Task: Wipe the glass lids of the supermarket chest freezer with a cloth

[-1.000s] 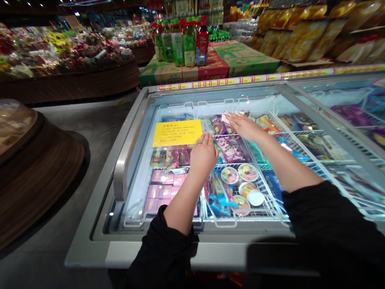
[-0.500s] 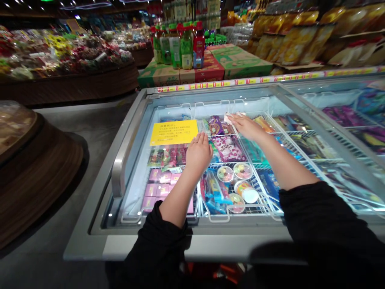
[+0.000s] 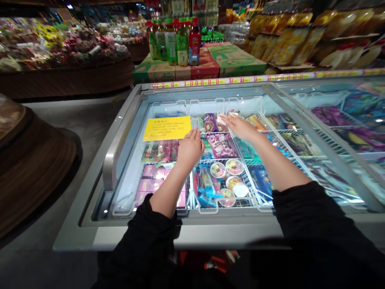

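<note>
My left hand (image 3: 190,149) lies flat on the glass lid (image 3: 144,150) of a chest freezer, its fingertips at the lower right corner of a yellow notice (image 3: 167,128). Farther right and toward the back, my right hand (image 3: 239,126) presses a crumpled white cloth (image 3: 221,119) against the glass. Most of the cloth is hidden under the fingers; it could also be a tissue. Below the glass, between the hands, are a purple snack packet (image 3: 209,121) and a pink-and-white bag (image 3: 221,145). Ice cream cups (image 3: 234,166) and pink boxes (image 3: 148,185) lie nearer to me.
A curved metal handle (image 3: 110,168) rises from the lid's left side. Behind the freezer, bottles (image 3: 183,42) stand on coloured cartons (image 3: 237,60). Yellow jars (image 3: 279,44) are stacked at the back right. Rounded wooden display stands (image 3: 36,160) are on the left.
The whole view has shifted slightly, so everything appears a little farther left. Both hands stay at nearly the same spots on the glass, and less of the white cloth shows.
</note>
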Tool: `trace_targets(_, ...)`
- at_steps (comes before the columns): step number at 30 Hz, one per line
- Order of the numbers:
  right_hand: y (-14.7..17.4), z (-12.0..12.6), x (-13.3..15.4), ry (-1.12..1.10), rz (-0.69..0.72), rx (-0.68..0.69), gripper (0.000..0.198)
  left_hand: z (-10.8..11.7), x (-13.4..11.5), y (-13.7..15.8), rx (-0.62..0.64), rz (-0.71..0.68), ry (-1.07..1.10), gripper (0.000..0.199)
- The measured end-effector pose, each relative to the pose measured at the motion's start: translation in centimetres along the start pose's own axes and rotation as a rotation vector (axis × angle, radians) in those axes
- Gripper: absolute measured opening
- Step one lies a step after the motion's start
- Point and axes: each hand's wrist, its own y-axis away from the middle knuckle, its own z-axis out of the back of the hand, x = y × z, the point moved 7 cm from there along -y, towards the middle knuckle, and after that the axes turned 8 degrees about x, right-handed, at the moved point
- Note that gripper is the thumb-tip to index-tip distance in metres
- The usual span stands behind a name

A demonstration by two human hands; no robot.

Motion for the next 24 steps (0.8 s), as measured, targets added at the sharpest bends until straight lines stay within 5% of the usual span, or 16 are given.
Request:
trace_targets(3,-2.3,0.6,-1.3,0.023,-0.083,-0.022,0.06,0.0,0.0,0.0,-0.013,0.0,0.0,0.051)
trace_targets(7,-4.2,0.3,0.6,0.067,-0.102,-0.024,0.057,-0.1,0.0,-0.1,-0.013,-0.004,-0.008,0.052)
trace_targets(12,0.0,-0.4,3.1,0.039,0.011,0.036,0.057,-0.2,0.0,-0.2,-0.009,-0.013,-0.008,0.053)
trace_targets(16,2.7,0.4,1.4,-0.008,0.008,0.013,0.057,0.0,0.2,-0.1,-0.011,-0.012,-0.01,0.052)
trace_targets(24,0.0,0.6,0.5,0.091,-0.082,-0.027,0.064,0.1,-1.5,-0.9,0.026,0.049,-0.098,0.053)
